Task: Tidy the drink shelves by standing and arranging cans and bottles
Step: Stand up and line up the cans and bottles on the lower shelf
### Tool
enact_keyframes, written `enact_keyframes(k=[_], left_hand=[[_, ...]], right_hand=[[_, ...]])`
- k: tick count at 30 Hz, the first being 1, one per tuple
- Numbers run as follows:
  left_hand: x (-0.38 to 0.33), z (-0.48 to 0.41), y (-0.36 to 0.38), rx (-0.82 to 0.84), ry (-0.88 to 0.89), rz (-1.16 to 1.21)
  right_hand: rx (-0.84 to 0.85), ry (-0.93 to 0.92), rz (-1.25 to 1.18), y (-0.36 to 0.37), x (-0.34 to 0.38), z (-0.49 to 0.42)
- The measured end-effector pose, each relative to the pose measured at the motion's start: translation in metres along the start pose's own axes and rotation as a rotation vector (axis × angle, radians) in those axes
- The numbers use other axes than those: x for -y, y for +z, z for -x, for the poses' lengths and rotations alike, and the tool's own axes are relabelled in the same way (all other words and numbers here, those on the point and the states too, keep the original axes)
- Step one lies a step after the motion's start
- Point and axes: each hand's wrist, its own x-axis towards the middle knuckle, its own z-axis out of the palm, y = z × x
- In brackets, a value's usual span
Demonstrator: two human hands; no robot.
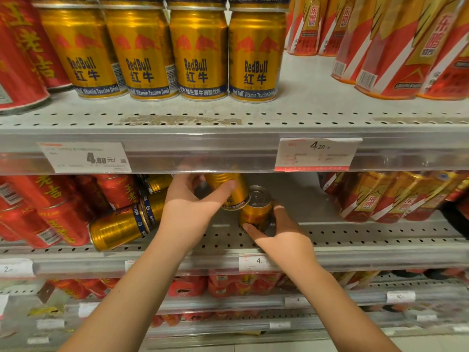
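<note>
Grey metal shelving fills the view in a shop aisle. The top shelf (304, 115) is brightly lit and perforated with rows of small holes, and its paint is worn in patches near the front edge. A clear plastic strip (203, 153) runs along that edge. It holds a white price tag (86, 157) reading 4.80 at left and a red-trimmed tag (317, 153) reading 4.20 at right. The middle shelf (355, 237), also perforated, darkens towards its plain grey back panel (299, 189). More tags line the lower shelves (396, 284). A pale floor (431, 346) shows at bottom right.
</note>
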Motion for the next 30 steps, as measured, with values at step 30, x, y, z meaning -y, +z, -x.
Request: enact_keyframes(k=[30], left_hand=[[0.020,-0.024,0.079,0.344,-0.005,-0.353]], right_hand=[[0.034,0.035,-0.334,-0.033,-0.021,-0.025]])
